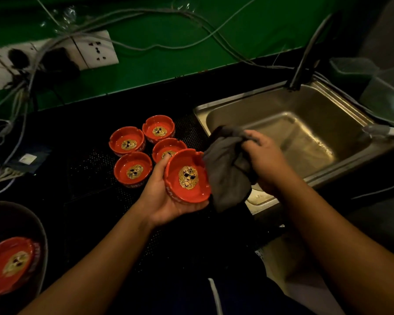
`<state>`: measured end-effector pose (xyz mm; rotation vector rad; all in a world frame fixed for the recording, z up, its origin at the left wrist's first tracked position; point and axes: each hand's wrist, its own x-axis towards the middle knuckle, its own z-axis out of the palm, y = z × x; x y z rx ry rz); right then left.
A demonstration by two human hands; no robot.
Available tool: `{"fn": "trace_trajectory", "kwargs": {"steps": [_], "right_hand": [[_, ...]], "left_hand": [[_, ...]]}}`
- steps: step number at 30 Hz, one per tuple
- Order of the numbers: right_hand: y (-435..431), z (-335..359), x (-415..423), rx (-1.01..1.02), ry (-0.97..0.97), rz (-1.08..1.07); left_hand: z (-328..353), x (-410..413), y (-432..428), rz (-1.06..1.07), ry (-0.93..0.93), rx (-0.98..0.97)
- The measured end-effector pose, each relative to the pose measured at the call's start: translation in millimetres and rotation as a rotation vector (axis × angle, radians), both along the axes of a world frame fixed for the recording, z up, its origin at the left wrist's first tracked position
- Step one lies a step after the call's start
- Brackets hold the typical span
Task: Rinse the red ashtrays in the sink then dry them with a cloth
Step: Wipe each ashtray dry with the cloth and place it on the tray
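head view: left hand (162, 202) cups red ashtray (188, 176), right hand (266, 159) grips cloth (225, 176); bowl (35, 220) holds another ashtray (9, 264).

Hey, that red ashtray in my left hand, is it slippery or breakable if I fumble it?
Probably slippery: the ashtray looks glossy and sits tilted in the left hand, so grip firmly. Likely rigid and breakable; it looks like glazed ceramic with thick notched walls. Unlikely to roll: the four set-down ashtrays sit flat on broad bases.
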<state>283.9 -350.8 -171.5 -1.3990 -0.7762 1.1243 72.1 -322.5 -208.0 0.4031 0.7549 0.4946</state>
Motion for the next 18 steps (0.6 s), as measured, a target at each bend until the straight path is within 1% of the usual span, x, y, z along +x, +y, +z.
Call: {"fn": "trace_trajectory", "kwargs": {"steps": [2,4,5,6,7,9,10,11,13,14,15,17,18], "right_hand": [[4.4,-5.6,4.8,0.049,0.326,-0.150],[7.2,-12.0,2.4,0.065,0.495,-0.216],[5.4,-15.3,-2.7,0.036,0.526,-0.204],[2.4,-18.5,-10.1,-0.009,0.536,-0.137],[-1.6,-22.1,-17.8,-0.053,0.477,-0.023],[-8.4,-30.7,-30.6,-0.089,0.276,0.239],[-10.0,-35.3,-34.7,-0.076,0.201,0.303],[-10.4,-39.3,-36.6,-0.064,0.146,0.298],[-9.5,-42.0,-38.3,-0.094,0.134,0.197],[-10.1,-42.2,-39.8,-0.114,0.162,0.160],[-10.4,-42.7,-41.4,-0.124,0.202,0.139],[-9.9,-43.8,-42.8,-0.121,0.290,0.129],[-10.0,-42.7,-42.9,-0.111,0.356,0.121]], "left_hand": [[2.6,-1.6,-0.1,0.006,-0.063,-0.002],[5.6,1.1,-2.3,0.002,-0.105,0.010],[7.2,3.6,-3.7,-0.003,-0.110,0.022],[8.3,6.8,-4.4,-0.009,-0.107,0.033],[9.2,9.6,-4.8,-0.014,-0.099,0.043],[10.5,13.5,-5.2,-0.024,-0.047,0.060],[11.2,14.8,-4.6,-0.037,-0.015,0.062],[11.0,15.8,-3.6,-0.060,0.022,0.069],[6.3,15.9,-2.3,-0.095,0.120,0.120],[2.4,13.5,-1.8,-0.071,0.152,0.137],[-1.8,10.5,-1.9,-0.020,0.143,0.133],[-14.4,4.5,-3.4,0.114,0.131,0.092],[-22.3,2.9,-4.4,0.161,0.164,0.096]]}}
